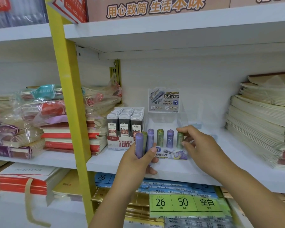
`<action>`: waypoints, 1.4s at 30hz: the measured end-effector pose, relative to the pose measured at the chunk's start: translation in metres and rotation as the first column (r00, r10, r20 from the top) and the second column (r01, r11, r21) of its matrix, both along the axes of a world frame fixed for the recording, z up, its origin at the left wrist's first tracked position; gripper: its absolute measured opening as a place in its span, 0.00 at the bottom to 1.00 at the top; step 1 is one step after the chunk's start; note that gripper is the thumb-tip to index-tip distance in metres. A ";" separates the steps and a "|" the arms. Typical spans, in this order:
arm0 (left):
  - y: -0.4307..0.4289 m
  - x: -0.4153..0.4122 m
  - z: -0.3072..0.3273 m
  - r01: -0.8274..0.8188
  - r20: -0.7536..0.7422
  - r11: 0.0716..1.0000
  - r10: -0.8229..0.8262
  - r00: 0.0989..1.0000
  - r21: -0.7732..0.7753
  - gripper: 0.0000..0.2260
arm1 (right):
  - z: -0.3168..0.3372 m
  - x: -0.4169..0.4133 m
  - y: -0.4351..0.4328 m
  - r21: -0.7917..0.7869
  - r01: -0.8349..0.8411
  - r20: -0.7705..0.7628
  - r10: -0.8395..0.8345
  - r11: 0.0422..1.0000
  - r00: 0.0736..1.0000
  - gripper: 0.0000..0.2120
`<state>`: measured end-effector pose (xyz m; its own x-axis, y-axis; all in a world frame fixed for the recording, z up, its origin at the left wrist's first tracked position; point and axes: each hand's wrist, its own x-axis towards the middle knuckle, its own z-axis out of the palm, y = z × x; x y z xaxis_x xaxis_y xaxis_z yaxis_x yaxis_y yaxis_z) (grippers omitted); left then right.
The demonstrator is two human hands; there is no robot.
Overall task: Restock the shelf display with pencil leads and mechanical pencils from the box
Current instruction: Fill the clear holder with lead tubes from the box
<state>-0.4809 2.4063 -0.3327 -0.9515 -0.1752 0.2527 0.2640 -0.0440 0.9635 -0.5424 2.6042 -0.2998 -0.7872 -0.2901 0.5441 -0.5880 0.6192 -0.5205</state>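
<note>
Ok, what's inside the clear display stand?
Three lead tubes stand along its front: a green tube, a purple tube and a second green tube pinched by the right hand. The left hand and the tubes it grips hide its left corner.

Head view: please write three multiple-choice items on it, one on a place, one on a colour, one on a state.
1. Where do the 0.5 lead packs stand relative to the clear display stand?
A. To its left
B. To its right
C. On the shelf above

2. What colour is the lead tube that the right hand pinches?
A. Purple
B. Green
C. Red

3. What is the left hand doing?
A. Resting flat on the shelf
B. Gripping a bundle of tubes
C. Hanging empty

Answers:
1 A, the packs sit beside the stand, nearer the yellow post.
2 B, the tube between the fingers is green.
3 B, fingers and thumb curl round purple and green tubes.
</note>
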 end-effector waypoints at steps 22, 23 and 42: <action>-0.011 0.018 0.010 0.227 -0.015 0.961 -0.228 0.974 0.160 0.16 | 0.029 0.038 -0.016 -0.480 -0.272 0.229 0.418 0.834 0.879 0.12; -0.012 0.018 0.011 0.204 -0.020 0.968 -0.203 0.979 0.148 0.17 | 0.029 0.037 -0.014 -0.481 -0.290 0.237 0.441 0.827 0.865 0.11; -0.024 0.015 0.014 -0.007 0.010 0.999 0.007 1.000 -0.045 0.21 | 0.072 -0.022 -0.061 -0.165 -0.199 0.004 0.202 0.966 0.979 0.08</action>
<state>-0.4656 2.3823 -0.3183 -0.9529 -0.1704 0.2510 0.2545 0.0013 0.9671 -0.5643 2.5431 -0.2277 -0.7335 -0.3518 0.5816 -0.6796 0.3952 -0.6180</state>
